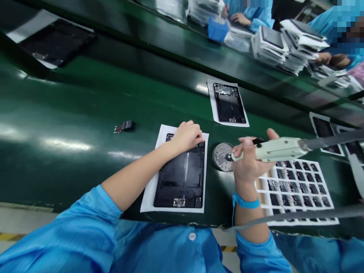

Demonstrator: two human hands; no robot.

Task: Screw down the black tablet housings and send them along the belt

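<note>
A black tablet housing point(173, 178) lies on a white sheet point(149, 197) in front of me, with a small circuit board point(179, 202) at its near end. My left hand point(187, 135) rests over its far end, fingers curled down; whatever they pinch is hidden. Off to the right, my right hand point(248, 161) grips a pale electric screwdriver point(280, 149), held nearly level. The screwdriver's tip points at a round perforated metal screw dish point(223, 157), at or just above its surface. A blue band circles my right wrist.
A white tray point(321, 178) of small black parts stands at right. A small black part with wires point(125, 126) lies at left. Another tablet housing point(231, 102) lies beyond the dish. Co-workers' hands point(241, 19) and stacked panels point(270, 43) are across the bench. Grey cables cross at right.
</note>
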